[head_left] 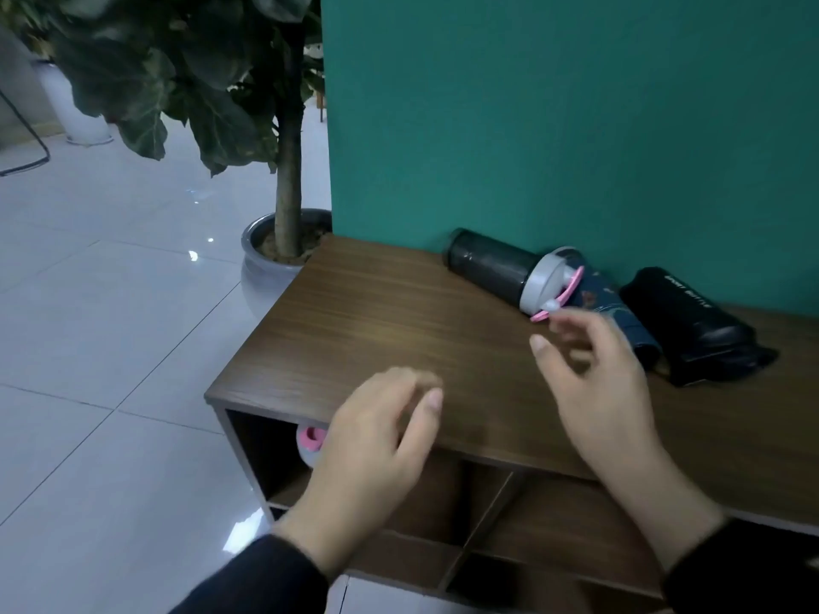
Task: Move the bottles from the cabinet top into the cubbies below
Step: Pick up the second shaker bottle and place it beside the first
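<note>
Three bottles lie on their sides on the brown cabinet top (381,312), against the green wall. The left one is a dark smoky bottle (492,265) with a grey lid and a pink loop. Behind its lid lies a navy patterned bottle (609,299), and to the right a black bottle (691,323) with white lettering. My right hand (598,383) hovers empty, fingers apart, just in front of the grey lid. My left hand (376,449) hangs empty over the cabinet's front edge. In the top-left cubby a grey and pink lid (310,443) shows beside my left hand.
Below the top, wooden dividers form several cubbies (496,511). A potted tree (283,170) in a grey pot stands on the glossy tiled floor at the cabinet's far left corner. The green wall (554,108) backs the cabinet.
</note>
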`<action>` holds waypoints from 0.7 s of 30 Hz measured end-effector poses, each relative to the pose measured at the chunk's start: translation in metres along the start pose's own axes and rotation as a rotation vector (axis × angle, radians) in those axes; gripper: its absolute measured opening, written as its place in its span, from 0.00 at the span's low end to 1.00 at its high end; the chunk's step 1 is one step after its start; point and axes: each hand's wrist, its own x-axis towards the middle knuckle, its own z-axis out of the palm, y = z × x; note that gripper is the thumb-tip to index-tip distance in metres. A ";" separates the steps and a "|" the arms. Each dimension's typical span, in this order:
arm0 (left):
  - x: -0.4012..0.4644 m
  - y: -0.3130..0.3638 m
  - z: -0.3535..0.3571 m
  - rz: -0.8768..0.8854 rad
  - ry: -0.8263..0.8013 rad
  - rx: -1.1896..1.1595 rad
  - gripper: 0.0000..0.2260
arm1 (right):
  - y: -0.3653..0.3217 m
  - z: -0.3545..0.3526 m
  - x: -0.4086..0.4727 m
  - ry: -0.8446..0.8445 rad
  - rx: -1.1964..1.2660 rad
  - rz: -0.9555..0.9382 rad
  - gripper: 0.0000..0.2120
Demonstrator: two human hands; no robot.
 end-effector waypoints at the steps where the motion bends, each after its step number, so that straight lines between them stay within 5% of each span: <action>1: 0.016 -0.002 0.008 -0.058 -0.051 0.059 0.11 | 0.010 -0.001 0.024 -0.006 -0.109 -0.010 0.17; 5: 0.056 -0.021 0.034 -0.140 -0.259 0.276 0.16 | 0.037 0.002 0.104 -0.127 -0.504 -0.024 0.38; 10: 0.062 -0.041 0.047 -0.140 -0.333 0.449 0.20 | 0.046 0.016 0.164 -0.342 -0.873 -0.080 0.49; 14: 0.062 -0.042 0.049 -0.136 -0.306 0.447 0.20 | 0.039 0.031 0.177 -0.465 -0.933 -0.080 0.45; 21: 0.062 -0.042 0.047 -0.138 -0.278 0.408 0.19 | 0.023 0.042 0.149 -0.410 -0.859 -0.082 0.31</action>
